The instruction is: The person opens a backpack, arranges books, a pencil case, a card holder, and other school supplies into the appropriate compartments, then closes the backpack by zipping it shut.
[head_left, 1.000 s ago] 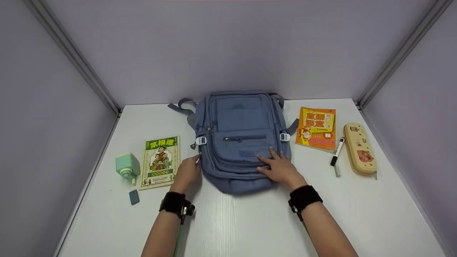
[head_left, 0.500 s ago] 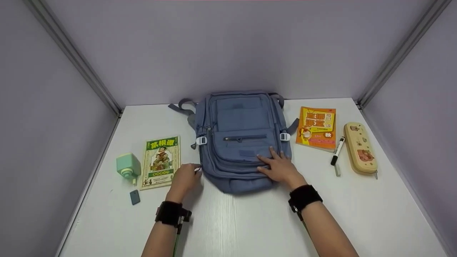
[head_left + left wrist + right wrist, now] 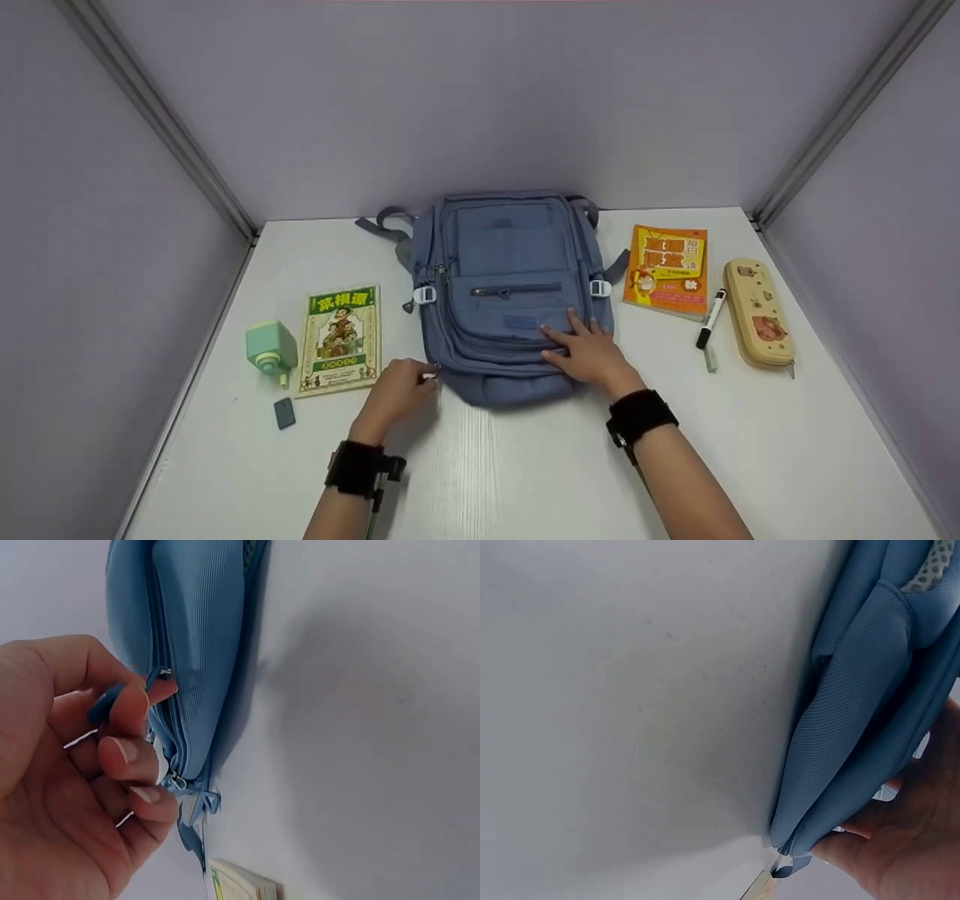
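A blue backpack [image 3: 510, 240] lies on its back on the white table, front pockets facing up. At its lower left corner my left hand [image 3: 401, 390] pinches a zipper pull [image 3: 154, 676] between thumb and forefinger. The left wrist view shows the zipper track [image 3: 159, 622] running along the bag's side, with a second zipper slider [image 3: 178, 780] farther along it. My right hand [image 3: 589, 356] rests with spread fingers on the lower right of the front pocket. In the right wrist view that hand [image 3: 915, 825] lies against the bag's side edge.
Left of the bag are a green-bordered book [image 3: 341, 341], a mint-green bottle-like object [image 3: 270, 346] and a small dark eraser-like block [image 3: 284, 413]. On the right lie an orange book [image 3: 666, 270], a marker [image 3: 711, 319], a small grey stick [image 3: 710, 360] and a yellow pencil case [image 3: 759, 313]. Walls enclose the table.
My left hand has moved down and around the bag's left side toward its lower corner, drawing the zipper pull along. My right hand has stayed in place on the pocket.
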The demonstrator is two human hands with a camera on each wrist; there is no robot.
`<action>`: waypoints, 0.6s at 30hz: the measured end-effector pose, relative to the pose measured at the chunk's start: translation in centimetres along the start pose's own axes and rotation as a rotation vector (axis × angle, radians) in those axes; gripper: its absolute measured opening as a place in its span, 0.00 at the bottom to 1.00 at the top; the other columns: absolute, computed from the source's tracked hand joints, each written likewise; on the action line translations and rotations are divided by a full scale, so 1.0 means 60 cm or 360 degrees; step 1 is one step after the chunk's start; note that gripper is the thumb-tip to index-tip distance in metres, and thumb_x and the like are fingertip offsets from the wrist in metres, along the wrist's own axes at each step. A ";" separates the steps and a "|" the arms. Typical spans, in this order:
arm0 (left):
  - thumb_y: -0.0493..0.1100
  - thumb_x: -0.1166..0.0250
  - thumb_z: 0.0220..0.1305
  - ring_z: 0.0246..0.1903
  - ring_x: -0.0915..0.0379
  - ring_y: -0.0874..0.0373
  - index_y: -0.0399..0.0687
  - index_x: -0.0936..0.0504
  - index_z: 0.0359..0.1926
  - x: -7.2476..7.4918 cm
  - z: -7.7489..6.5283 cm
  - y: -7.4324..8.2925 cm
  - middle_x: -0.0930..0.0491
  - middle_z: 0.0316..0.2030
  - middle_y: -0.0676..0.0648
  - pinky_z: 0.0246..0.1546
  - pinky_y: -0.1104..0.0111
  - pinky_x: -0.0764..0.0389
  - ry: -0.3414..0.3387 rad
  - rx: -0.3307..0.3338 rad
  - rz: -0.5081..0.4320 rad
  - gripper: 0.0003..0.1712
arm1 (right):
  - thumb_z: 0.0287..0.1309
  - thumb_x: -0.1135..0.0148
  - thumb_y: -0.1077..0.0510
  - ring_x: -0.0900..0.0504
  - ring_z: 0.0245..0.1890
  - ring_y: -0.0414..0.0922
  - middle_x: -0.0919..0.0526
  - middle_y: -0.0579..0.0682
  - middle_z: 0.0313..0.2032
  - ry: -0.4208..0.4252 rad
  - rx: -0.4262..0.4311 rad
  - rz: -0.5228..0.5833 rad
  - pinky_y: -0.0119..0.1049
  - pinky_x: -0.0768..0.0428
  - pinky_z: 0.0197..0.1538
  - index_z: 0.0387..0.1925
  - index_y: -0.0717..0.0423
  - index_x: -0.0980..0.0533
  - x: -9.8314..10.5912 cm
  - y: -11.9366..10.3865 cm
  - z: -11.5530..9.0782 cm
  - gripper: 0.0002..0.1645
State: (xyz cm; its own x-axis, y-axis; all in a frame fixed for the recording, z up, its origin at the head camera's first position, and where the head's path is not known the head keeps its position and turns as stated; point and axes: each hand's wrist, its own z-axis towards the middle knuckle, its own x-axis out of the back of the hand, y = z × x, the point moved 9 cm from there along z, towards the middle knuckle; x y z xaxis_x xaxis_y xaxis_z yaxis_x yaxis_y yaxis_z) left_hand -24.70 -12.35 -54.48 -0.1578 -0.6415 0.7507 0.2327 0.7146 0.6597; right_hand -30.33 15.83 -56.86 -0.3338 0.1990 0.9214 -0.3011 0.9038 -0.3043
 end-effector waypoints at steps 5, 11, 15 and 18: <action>0.31 0.39 0.56 0.14 0.40 0.67 0.39 0.13 0.32 -0.016 -0.003 0.022 0.24 0.19 0.54 0.17 0.72 0.37 -0.0069 -0.0090 -0.0093 0.08 | 0.70 0.54 0.33 0.54 0.68 0.77 0.56 0.65 0.75 -0.0001 -0.0002 -0.0011 0.72 0.52 0.64 0.73 0.36 0.39 -0.003 0.001 0.002 0.35; 0.30 0.41 0.54 0.14 0.46 0.68 0.51 0.36 0.16 -0.030 -0.004 0.049 0.44 0.13 0.60 0.17 0.73 0.42 -0.0085 -0.0202 -0.0158 0.18 | 0.70 0.54 0.33 0.55 0.68 0.77 0.56 0.65 0.75 0.0000 -0.0003 -0.0008 0.71 0.52 0.64 0.73 0.36 0.40 -0.005 0.002 0.002 0.35; 0.30 0.41 0.53 0.14 0.46 0.68 0.53 0.39 0.15 -0.038 -0.002 0.063 0.45 0.14 0.60 0.17 0.73 0.42 -0.0090 -0.0238 -0.0215 0.20 | 0.70 0.54 0.33 0.55 0.68 0.76 0.56 0.64 0.75 -0.0009 -0.0007 0.0003 0.71 0.53 0.64 0.73 0.35 0.40 -0.005 0.002 0.001 0.35; 0.30 0.42 0.52 0.14 0.48 0.68 0.55 0.41 0.15 -0.042 0.001 0.075 0.47 0.14 0.60 0.17 0.73 0.43 -0.0104 -0.0259 -0.0225 0.21 | 0.70 0.54 0.34 0.55 0.68 0.76 0.56 0.64 0.75 -0.0009 -0.0009 0.0005 0.71 0.52 0.64 0.73 0.36 0.40 -0.004 0.001 0.000 0.35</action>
State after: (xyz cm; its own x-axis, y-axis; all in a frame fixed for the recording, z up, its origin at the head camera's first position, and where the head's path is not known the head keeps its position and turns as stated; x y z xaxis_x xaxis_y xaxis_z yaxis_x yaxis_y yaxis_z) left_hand -23.28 -7.48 -53.41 -0.2605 -0.7090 0.6553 0.3547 0.5610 0.7480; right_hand -30.28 15.83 -57.10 -0.3398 0.1999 0.9190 -0.2951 0.9051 -0.3060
